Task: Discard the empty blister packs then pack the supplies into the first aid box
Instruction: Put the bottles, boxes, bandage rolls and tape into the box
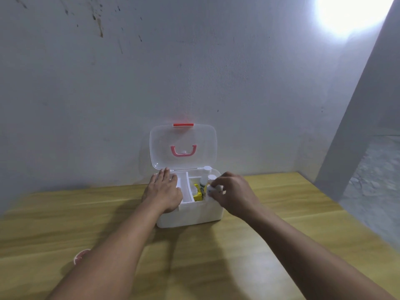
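Observation:
A white first aid box (190, 215) stands on the wooden table against the wall, its clear lid (184, 146) with a pink handle raised. A white inner tray (186, 187) lies tilted in the box. My left hand (164, 190) rests flat on the tray's left part, fingers spread. My right hand (231, 193) is over the box's right side, fingers closed on a small white item (214, 188). Two white bottles (206, 176) stand at the back right inside, with a yellow packet (198, 193) beside them.
A small pink and white round object (80, 255) lies on the table near my left forearm. The wooden table (216, 256) ends at a grey wall behind and a gap to the floor at the right.

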Demonstrator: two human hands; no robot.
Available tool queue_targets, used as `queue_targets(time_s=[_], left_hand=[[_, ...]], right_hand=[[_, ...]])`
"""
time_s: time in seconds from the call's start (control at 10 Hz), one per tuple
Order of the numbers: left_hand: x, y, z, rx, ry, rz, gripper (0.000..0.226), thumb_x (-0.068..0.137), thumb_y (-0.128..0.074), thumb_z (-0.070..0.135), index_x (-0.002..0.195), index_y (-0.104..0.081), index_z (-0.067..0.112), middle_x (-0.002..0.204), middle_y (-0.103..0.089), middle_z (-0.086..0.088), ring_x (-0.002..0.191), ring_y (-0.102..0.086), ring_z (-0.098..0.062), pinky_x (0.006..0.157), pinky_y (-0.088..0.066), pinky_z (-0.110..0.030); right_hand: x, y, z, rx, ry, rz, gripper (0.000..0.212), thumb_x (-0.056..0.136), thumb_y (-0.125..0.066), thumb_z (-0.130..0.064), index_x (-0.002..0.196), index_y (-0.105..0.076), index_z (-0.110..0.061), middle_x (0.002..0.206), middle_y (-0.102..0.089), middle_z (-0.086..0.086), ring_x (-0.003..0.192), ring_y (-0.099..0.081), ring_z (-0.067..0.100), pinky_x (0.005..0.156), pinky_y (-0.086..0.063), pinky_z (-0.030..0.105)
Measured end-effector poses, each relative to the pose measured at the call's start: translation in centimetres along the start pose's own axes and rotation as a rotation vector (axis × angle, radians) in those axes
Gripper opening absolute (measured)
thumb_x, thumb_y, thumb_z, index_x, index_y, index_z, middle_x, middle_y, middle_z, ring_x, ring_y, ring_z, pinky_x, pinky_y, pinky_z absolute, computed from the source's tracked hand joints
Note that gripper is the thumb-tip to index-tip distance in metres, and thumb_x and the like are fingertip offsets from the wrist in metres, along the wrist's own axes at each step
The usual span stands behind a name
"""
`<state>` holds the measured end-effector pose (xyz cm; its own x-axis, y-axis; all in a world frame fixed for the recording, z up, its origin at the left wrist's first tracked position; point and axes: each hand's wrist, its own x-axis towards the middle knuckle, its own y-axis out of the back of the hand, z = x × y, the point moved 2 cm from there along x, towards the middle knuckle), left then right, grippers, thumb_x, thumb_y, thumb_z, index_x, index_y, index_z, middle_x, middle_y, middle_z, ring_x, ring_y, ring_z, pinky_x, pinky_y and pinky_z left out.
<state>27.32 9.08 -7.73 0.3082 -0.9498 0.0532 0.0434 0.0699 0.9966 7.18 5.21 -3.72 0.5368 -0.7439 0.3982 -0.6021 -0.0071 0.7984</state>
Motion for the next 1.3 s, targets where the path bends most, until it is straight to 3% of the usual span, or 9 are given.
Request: queue_targets(time_s=[0.2,0.4,0.6,0.7,0.8,0.9,1.1,1.2,1.3], left_hand=[[0.0,-0.1,0.0,0.014,0.001,-0.002,0.059,0.097,-0.016,0.032,0.152,-0.004,0.012,0.161,0.008,-0.011,0.149,0.008,-0.023,0.120,0.003,-0.039],[0.0,-0.1,0.0,0.012,0.001,-0.002,0.059,0.097,-0.015,0.032,0.152,-0.005,0.013,0.161,0.008,-0.011,0.149,0.008,-0.023,0.120,0.003,-0.039],[-0.1,0.0,-0.1,0.000,-0.001,0.001,0.059,0.097,-0.015,0.032,0.152,-0.005,0.013,0.161,0.007,-0.011,0.149,0.007,-0.023,0.120,0.003,-0.039],[-0.2,0.2,-0.1,-0.031,-0.007,0.013,0.059,0.098,-0.017,0.032,0.152,-0.006,0.011,0.162,0.004,-0.011,0.149,0.005,-0.023,0.121,0.001,-0.039],[-0.4,0.4,0.0,-0.078,-0.013,0.041,0.058,0.099,-0.019,0.030,0.152,-0.009,0.010,0.162,0.000,-0.011,0.149,0.002,-0.023,0.122,-0.002,-0.039],[-0.6,0.6,-0.1,-0.112,-0.017,0.067,0.057,0.099,-0.021,0.028,0.151,-0.012,0.008,0.162,-0.004,-0.012,0.149,-0.001,-0.023,0.122,-0.004,-0.039],[-0.6,0.7,0.0,-0.124,-0.015,0.076,0.056,0.099,-0.023,0.028,0.151,-0.015,0.009,0.162,-0.007,-0.011,0.149,-0.004,-0.022,0.122,-0.005,-0.040],[-0.5,0.6,0.0,-0.117,-0.016,0.072,0.056,0.098,-0.024,0.029,0.150,-0.016,0.009,0.162,-0.006,-0.010,0.149,-0.004,-0.022,0.122,-0.004,-0.039],[-0.4,0.5,-0.1,-0.103,-0.014,0.066,0.056,0.098,-0.023,0.029,0.150,-0.017,0.009,0.162,-0.006,-0.010,0.149,-0.003,-0.022,0.122,-0.004,-0.039]], right_hand=[[0.6,0.0,0.0,-0.088,0.038,-0.091,0.017,0.086,-0.066,-0.024,0.094,-0.078,-0.015,0.099,-0.069,0.007,0.088,-0.062,0.024,0.075,-0.052,0.032],[1.1,0.1,0.1,-0.186,0.004,-0.164,0.029,0.087,-0.051,-0.013,0.104,-0.074,-0.020,0.111,-0.067,0.005,0.094,-0.060,0.027,0.076,-0.053,0.035],[1.9,0.9,1.0,-0.099,-0.070,-0.068,0.048,0.076,-0.045,0.005,0.109,-0.070,-0.019,0.116,-0.068,0.004,0.106,-0.061,0.023,0.085,-0.052,0.035],[2.0,0.8,0.9,-0.074,-0.056,0.025,0.044,0.079,-0.046,0.004,0.108,-0.070,-0.019,0.112,-0.067,0.003,0.105,-0.058,0.024,0.083,-0.050,0.035],[1.8,-0.2,0.1,-0.088,0.052,0.019,0.043,0.079,-0.048,0.003,0.110,-0.069,-0.018,0.119,-0.065,0.003,0.115,-0.051,0.024,0.093,-0.045,0.038],[1.6,-1.6,-0.5,-0.211,0.166,-0.022,0.039,0.086,-0.047,-0.007,0.117,-0.067,-0.022,0.139,-0.054,0.001,0.137,-0.030,0.022,0.109,-0.025,0.041],[2.1,-2.7,-0.9,-0.342,0.146,-0.162,0.044,0.093,-0.038,-0.020,0.133,-0.053,-0.029,0.160,-0.018,0.006,0.148,0.011,0.027,0.114,0.005,0.059],[2.7,-2.9,-1.4,-0.402,0.115,-0.277,0.044,0.094,-0.036,-0.024,0.134,-0.050,-0.032,0.162,-0.005,0.011,0.145,0.023,0.032,0.110,0.015,0.062],[3.0,-2.7,-1.9,-0.395,0.106,-0.305,0.036,0.092,-0.042,-0.024,0.122,-0.062,-0.031,0.161,-0.011,0.010,0.145,0.020,0.031,0.109,0.015,0.064]])
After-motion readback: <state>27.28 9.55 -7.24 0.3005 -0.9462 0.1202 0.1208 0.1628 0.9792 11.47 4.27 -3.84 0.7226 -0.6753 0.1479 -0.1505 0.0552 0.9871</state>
